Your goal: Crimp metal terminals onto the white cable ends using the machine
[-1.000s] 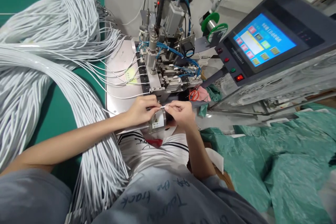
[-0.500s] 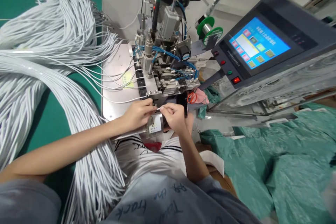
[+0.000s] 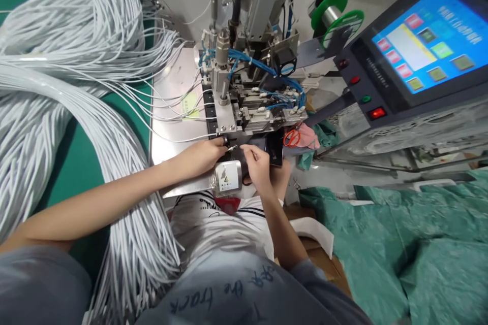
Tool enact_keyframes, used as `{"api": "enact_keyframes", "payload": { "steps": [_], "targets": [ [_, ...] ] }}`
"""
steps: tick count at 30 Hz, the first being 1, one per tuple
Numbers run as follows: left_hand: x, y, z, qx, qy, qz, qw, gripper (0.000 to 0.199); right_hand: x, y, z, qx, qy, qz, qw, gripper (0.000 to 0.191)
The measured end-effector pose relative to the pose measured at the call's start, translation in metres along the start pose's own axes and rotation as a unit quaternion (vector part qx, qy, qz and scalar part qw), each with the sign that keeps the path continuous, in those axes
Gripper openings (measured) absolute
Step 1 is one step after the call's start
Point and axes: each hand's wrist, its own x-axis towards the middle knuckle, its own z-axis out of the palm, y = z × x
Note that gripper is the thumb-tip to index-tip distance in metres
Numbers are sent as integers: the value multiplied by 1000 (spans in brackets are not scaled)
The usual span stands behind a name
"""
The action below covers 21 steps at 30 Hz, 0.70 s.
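At the front edge of the bench machine (image 3: 229,111), my left hand (image 3: 209,155) is closed in a pinch on a white cable. The cable's split end, with thin bare-tipped wires (image 3: 232,148), sticks out past my left fingertips. Just to the right, my right hand (image 3: 258,165) is pinched shut, its fingertips a small gap from the wire ends. Whether anything tiny sits between those fingertips I cannot make out. Below both hands is a metal block with a white warning label (image 3: 227,176). Several white cables (image 3: 179,134) run across the metal plate (image 3: 163,150) into the machine.
Large bundles of white cables (image 3: 95,137) cover the green table (image 3: 139,144) at left. A control screen (image 3: 430,45) and a green wire spool (image 3: 335,15) stand at right. Orange-handled scissors (image 3: 292,138) and a dark phone (image 3: 274,148) lie beside the machine. Green sacks (image 3: 381,233) fill the lower right.
My hands were together at the cable end; now my right hand has drawn slightly apart to the right, and the split wires show. The view has shifted closer to the machine.
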Motion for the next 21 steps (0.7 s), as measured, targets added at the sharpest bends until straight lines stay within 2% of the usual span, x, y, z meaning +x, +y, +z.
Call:
{"api": "enact_keyframes", "payload": {
  "steps": [2,5,10,12,17,21],
  "targets": [
    [1,-2,1,29,-31,-11,999,24,5,10,-5,-4,-14,25,1000,19],
    [2,-3,0,49,-49,-8,998,23,12,18,-3,17,-38,54,998,19],
    [5,0,-6,55,-69,-9,996,23,19,18,7,61,-61,90,992,16],
    [5,0,-7,45,-71,-5,996,25,20,16,9,61,-62,96,992,16],
    [5,-3,-5,41,-55,8,998,45,20,13,8,60,-82,117,988,15],
    [5,-3,-3,50,-53,1,997,46,20,14,7,73,-93,143,983,14]
  ]
}}
